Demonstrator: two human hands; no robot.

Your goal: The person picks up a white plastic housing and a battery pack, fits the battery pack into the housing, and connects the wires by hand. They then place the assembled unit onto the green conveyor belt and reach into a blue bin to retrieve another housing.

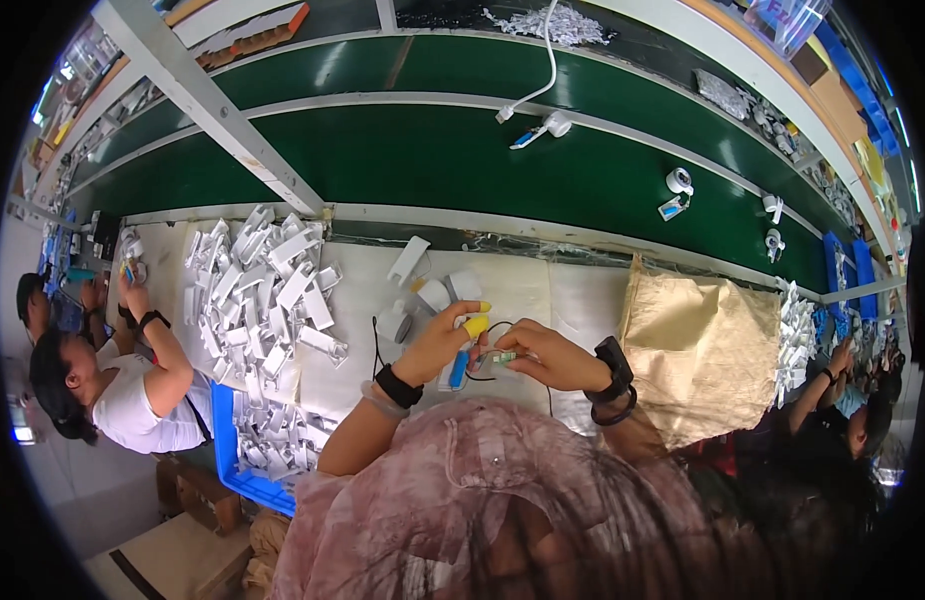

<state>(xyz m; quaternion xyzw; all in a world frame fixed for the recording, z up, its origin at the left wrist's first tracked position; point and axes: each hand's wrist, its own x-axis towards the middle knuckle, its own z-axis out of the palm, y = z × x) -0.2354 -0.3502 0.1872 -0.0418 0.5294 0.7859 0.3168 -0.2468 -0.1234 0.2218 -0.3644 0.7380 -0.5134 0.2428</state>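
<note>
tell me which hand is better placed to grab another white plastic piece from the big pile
Left, probably. The left hand is on the side of the pile of white plastic pieces; the right hand, pinching a small green part, would have to cross over the left.

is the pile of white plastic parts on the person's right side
No, the pile of white plastic parts lies to the person's left, beyond the left hand.
</note>
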